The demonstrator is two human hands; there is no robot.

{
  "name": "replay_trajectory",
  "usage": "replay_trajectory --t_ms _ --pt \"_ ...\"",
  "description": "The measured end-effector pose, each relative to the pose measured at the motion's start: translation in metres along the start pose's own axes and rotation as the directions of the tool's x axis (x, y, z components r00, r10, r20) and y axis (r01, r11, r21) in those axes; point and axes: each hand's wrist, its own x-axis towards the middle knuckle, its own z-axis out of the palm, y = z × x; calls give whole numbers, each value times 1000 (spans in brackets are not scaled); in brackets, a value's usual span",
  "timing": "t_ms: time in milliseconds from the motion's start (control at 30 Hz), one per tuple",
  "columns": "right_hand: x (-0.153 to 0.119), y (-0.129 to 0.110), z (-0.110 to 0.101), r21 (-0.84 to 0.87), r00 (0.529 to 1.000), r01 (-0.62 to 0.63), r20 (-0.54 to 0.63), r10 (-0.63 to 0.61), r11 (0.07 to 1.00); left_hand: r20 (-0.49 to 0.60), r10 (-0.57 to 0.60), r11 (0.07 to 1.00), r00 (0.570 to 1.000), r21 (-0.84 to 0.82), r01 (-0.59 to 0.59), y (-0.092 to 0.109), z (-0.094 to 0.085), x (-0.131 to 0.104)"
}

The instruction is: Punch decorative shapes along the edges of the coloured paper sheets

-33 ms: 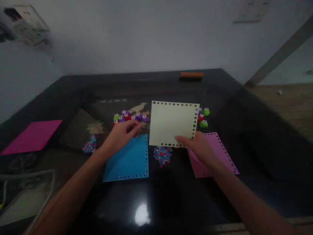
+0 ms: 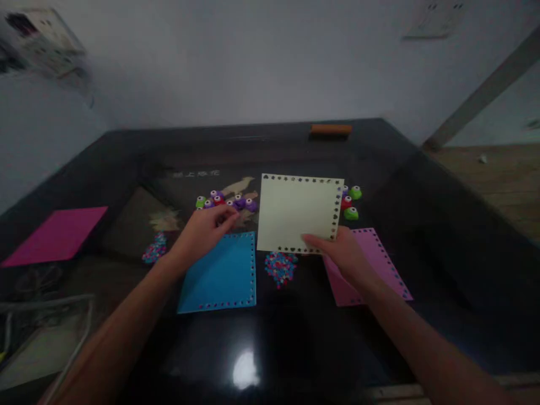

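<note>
My right hand grips a cream paper card at its lower right corner, thumb on top. Small dark shapes, some of them stars, line the card's top, right and part of its bottom edge. My left hand hovers over the far edge of a blue card, thumb and fingertips pinched together; whatever is between them is too small to see. A pile of tiny coloured pieces lies just below the cream card. Partly under my right forearm is a pink card with a dotted border.
Behind my left hand sit several purple, red and green eyed figures; more green ones are right of the cream card. A second pile of pieces and a magenta sheet lie left. An orange cylinder rests at the table's back.
My left hand has shifted slightly left, away from the cream card. My right hand and the cream card stay where they were.
</note>
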Motion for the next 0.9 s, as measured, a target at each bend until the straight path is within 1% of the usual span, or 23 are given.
replay_trajectory --t_ms 67,133,233,367,533,700,900 --pt "-1 -2 1 -3 1000 -2 -2 2 1000 -26 -44 985 999 166 48 -16 -9 4" --pt "-1 -3 1 -4 1000 0 -1 0 1000 -12 -100 945 995 312 99 -31 -18 6" --pt "-2 -4 1 2 1000 3 -2 -3 1000 16 -206 873 978 454 176 -50 -28 7" --pt "-1 -2 1 -16 1000 -11 -11 10 1000 114 -260 850 959 498 171 -65 -30 7" --pt "0 -1 1 12 1000 0 -8 0 1000 171 -274 839 946 524 148 -73 -23 8" --pt "-2 -4 2 3 1000 -25 -19 25 1000 142 -274 862 951 475 178 -76 -20 9" --pt "-1 -2 1 -3 1000 -4 -2 4 1000 122 -345 842 931 478 249 -78 -22 9"
